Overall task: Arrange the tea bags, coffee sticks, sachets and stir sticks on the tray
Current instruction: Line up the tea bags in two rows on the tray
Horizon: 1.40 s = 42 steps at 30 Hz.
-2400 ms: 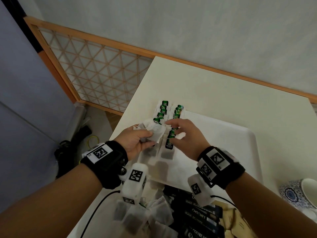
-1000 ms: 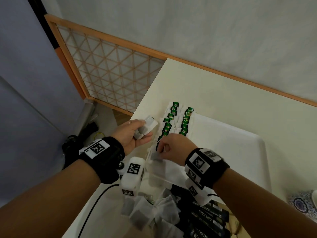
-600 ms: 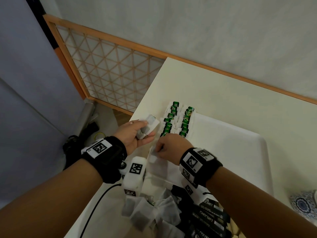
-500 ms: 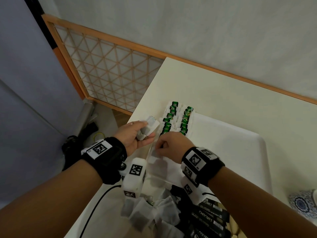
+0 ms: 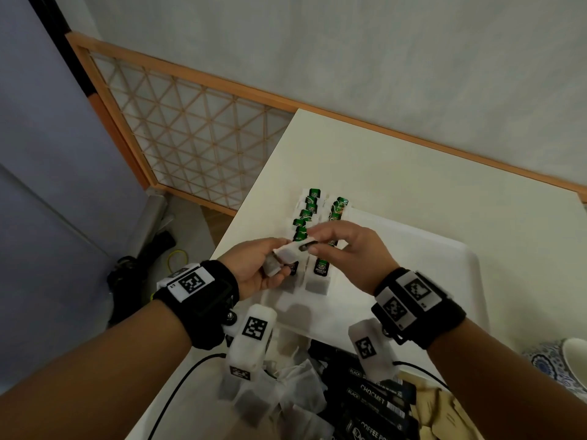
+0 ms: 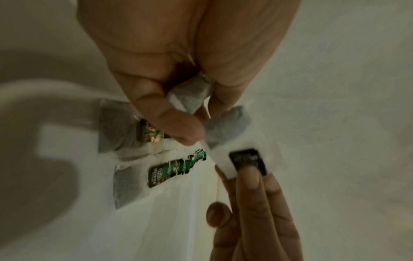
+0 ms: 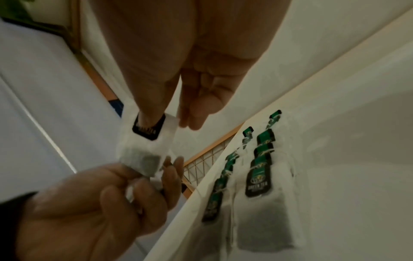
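Two rows of tea bags (image 5: 320, 268) with green tags lie along the left part of the white tray (image 5: 444, 281); the right wrist view shows those tea bags (image 7: 259, 180) too. Above the tray's left edge, my left hand (image 5: 276, 265) grips a small bunch of tea bags (image 6: 190, 98). My right hand (image 5: 313, 246) pinches the dark tag end of one tea bag (image 7: 148, 129) that sticks out of that bunch. In the left wrist view, the right hand's fingertips (image 6: 250, 185) sit on that tag (image 6: 248, 160).
At the near table edge lie a heap of loose tea bags (image 5: 286, 395), black coffee sticks (image 5: 374, 404) and brown sachets (image 5: 444, 414). A blue patterned cup (image 5: 559, 366) stands at the right. The table's left edge drops off beside a wooden lattice screen (image 5: 190, 138).
My right hand left a tea bag at the near end of the left row, then rose to the left hand and took hold of another bag's tag.
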### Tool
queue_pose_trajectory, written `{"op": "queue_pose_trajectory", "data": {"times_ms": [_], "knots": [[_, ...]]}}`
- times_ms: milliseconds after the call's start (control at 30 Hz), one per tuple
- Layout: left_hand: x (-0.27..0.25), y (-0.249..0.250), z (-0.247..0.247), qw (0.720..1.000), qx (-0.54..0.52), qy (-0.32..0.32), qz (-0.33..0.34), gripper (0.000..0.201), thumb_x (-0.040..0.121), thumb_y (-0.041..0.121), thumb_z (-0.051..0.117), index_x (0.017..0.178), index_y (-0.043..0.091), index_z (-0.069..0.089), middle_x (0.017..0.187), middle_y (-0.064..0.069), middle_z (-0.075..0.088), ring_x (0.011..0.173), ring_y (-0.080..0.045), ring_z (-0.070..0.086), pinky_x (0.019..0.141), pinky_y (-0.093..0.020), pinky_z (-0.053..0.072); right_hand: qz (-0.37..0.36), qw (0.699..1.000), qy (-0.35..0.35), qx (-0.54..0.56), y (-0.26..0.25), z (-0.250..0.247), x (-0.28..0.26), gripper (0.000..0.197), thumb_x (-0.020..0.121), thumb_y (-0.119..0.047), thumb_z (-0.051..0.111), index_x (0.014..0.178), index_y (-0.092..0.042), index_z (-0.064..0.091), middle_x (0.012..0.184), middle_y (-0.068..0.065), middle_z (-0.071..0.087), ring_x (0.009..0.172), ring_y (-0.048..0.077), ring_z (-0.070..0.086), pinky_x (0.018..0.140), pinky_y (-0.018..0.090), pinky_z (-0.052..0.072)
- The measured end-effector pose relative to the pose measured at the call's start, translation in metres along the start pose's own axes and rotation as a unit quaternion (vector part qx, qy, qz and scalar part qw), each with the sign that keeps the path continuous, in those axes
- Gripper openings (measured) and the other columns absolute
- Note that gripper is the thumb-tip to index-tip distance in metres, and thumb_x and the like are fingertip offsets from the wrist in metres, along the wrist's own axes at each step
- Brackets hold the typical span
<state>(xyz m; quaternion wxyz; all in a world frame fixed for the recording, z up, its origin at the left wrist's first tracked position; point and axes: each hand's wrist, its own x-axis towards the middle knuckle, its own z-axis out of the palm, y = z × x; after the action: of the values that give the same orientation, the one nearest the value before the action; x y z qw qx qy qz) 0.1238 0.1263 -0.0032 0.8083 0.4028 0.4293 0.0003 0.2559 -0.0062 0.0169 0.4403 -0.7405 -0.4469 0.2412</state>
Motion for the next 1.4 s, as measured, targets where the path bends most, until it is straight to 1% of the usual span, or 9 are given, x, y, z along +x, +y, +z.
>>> {"op": "queue_pose_trajectory", "data": {"times_ms": [100, 300, 433, 533, 667, 767, 1000, 1167, 1400], "knots": [[0.002, 0.000, -0.006, 0.999, -0.033, 0.013, 0.006, 0.013, 0.094, 0.025, 0.055, 0.096, 0.013, 0.059, 0.079, -0.006, 0.058, 0.057, -0.013, 0.056, 0.042, -0.019, 0.049, 0.077, 0.994, -0.079, 0.017, -0.001, -0.010, -0.007, 0.016, 0.084, -0.013, 0.069, 0.082, -0.028, 0.069, 0.067, -0.016, 0.067, 0.059, -0.004, 0.058, 0.054, 0.005, 0.039], [0.001, 0.003, -0.012, 0.996, -0.086, 0.020, 0.030, 0.029, 0.089, 0.024, 0.037, 0.102, 0.005, 0.055, 0.078, -0.010, 0.052, 0.060, -0.019, 0.051, 0.048, -0.024, 0.045, 0.171, 0.945, -0.249, -0.125, 0.012, -0.009, -0.013, 0.016, 0.089, -0.020, 0.064, 0.103, -0.020, 0.071, 0.065, -0.013, 0.063, 0.059, 0.002, 0.058, 0.064, 0.013, 0.043], [0.001, 0.004, -0.013, 0.995, -0.089, 0.011, 0.042, 0.032, 0.086, 0.011, 0.027, 0.104, 0.001, 0.052, 0.089, -0.017, 0.051, 0.069, -0.025, 0.054, 0.054, -0.030, 0.049, 0.189, 0.948, -0.202, -0.156, 0.023, -0.004, -0.007, 0.021, 0.089, -0.020, 0.062, 0.108, -0.020, 0.070, 0.070, -0.012, 0.063, 0.061, 0.003, 0.057, 0.064, 0.010, 0.045], [0.002, 0.003, -0.014, 0.996, -0.082, 0.001, 0.039, 0.031, 0.083, -0.004, 0.027, 0.105, 0.001, 0.049, 0.088, -0.019, 0.056, 0.076, -0.028, 0.059, 0.057, -0.029, 0.058, 0.185, 0.953, -0.155, -0.183, 0.031, -0.003, -0.003, 0.015, 0.088, -0.025, 0.062, 0.101, -0.029, 0.068, 0.071, -0.009, 0.061, 0.070, 0.009, 0.059, 0.068, 0.019, 0.046], [0.004, 0.001, -0.012, 0.996, -0.078, -0.006, 0.043, 0.024, 0.087, -0.008, 0.035, 0.101, -0.001, 0.053, 0.100, -0.021, 0.059, 0.088, -0.028, 0.064, 0.064, -0.030, 0.060, 0.175, 0.959, -0.109, -0.193, 0.035, -0.004, -0.005, 0.011, 0.087, -0.032, 0.063, 0.098, -0.035, 0.061, 0.077, -0.010, 0.062, 0.079, 0.012, 0.061, 0.076, 0.029, 0.050], [0.006, -0.001, -0.010, 0.997, -0.056, -0.025, 0.047, 0.020, 0.089, -0.009, 0.046, 0.107, -0.006, 0.053, 0.105, -0.022, 0.060, 0.089, -0.026, 0.067, 0.063, -0.026, 0.059, 0.144, 0.959, -0.081, -0.232, 0.035, -0.005, -0.009, 0.015, 0.085, -0.032, 0.065, 0.095, -0.039, 0.056, 0.087, -0.012, 0.057, 0.081, 0.009, 0.055, 0.074, 0.025, 0.045], [0.012, -0.003, -0.012, 0.996, -0.059, 0.002, 0.063, 0.014, 0.086, 0.014, 0.066, 0.095, 0.008, 0.058, 0.095, -0.010, 0.065, 0.090, -0.024, 0.069, 0.070, -0.031, 0.060, 0.095, 0.929, -0.227, -0.276, 0.023, 0.006, -0.021, 0.014, 0.080, -0.023, 0.069, 0.093, -0.025, 0.069, 0.078, -0.017, 0.050, 0.079, 0.006, 0.052, 0.071, 0.022, 0.045], [0.015, 0.000, -0.011, 0.996, -0.010, 0.029, 0.078, 0.010, 0.085, 0.022, 0.068, 0.086, 0.015, 0.060, 0.076, -0.001, 0.062, 0.071, -0.012, 0.057, 0.068, -0.024, 0.052, 0.101, 0.932, -0.219, -0.271, 0.028, 0.012, -0.018, 0.015, 0.080, -0.019, 0.067, 0.094, -0.024, 0.068, 0.088, -0.011, 0.060, 0.082, 0.008, 0.058, 0.074, 0.023, 0.048], [0.015, 0.000, -0.013, 0.995, -0.024, 0.023, 0.092, 0.010, 0.090, 0.014, 0.061, 0.100, 0.013, 0.061, 0.095, -0.008, 0.067, 0.077, -0.015, 0.063, 0.071, -0.025, 0.052, 0.108, 0.941, -0.203, -0.249, 0.032, 0.015, -0.014, 0.012, 0.080, -0.020, 0.068, 0.091, -0.024, 0.068, 0.094, -0.007, 0.068, 0.083, 0.009, 0.060, 0.077, 0.025, 0.050]]}}
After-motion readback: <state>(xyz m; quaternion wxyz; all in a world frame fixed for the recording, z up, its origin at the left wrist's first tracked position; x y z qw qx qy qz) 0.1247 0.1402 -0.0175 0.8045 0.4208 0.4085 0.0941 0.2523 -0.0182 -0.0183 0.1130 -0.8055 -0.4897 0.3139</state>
